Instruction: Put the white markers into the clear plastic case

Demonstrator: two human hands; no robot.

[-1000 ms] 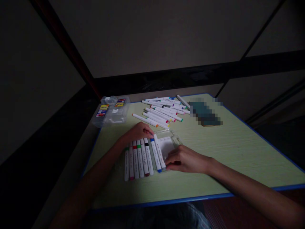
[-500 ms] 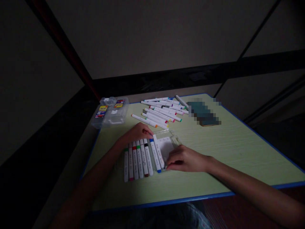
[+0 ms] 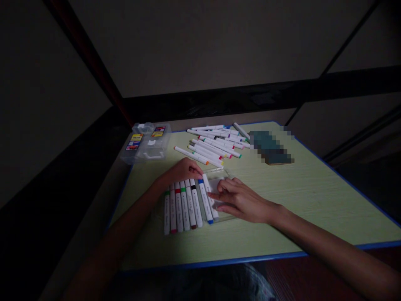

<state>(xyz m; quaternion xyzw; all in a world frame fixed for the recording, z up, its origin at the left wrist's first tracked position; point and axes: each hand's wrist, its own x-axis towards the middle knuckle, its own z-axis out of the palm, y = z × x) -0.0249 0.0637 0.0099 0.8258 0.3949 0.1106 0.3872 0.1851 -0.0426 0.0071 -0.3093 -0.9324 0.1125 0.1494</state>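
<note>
My left hand [image 3: 186, 170] arches over the top ends of a row of white markers [image 3: 183, 207] with coloured bands. Its fingers are closed at the top of a blue-banded marker [image 3: 205, 202]; the exact grip is partly hidden. Beside that marker lies another white marker [image 3: 206, 184], tilted alongside it. My right hand [image 3: 239, 198] has its fingers apart, the index finger touching this second marker's side and the thumb near its lower part. Under the right hand is a clear plastic case [image 3: 232, 215] with a whitish sheet inside, mostly covered.
Several loose white markers [image 3: 216, 144] lie in a pile toward the table's far edge. A clear plastic box [image 3: 152, 152] with colourful labels stands at the far left. A pixelated dark green object [image 3: 269, 146] lies at the right. Blue edging [image 3: 250, 259] borders the table [image 3: 313, 200].
My right hand has moved from the case's lower edge up and left onto the tilted marker, and its fingers have spread. The left hand stays at the markers' top ends.
</note>
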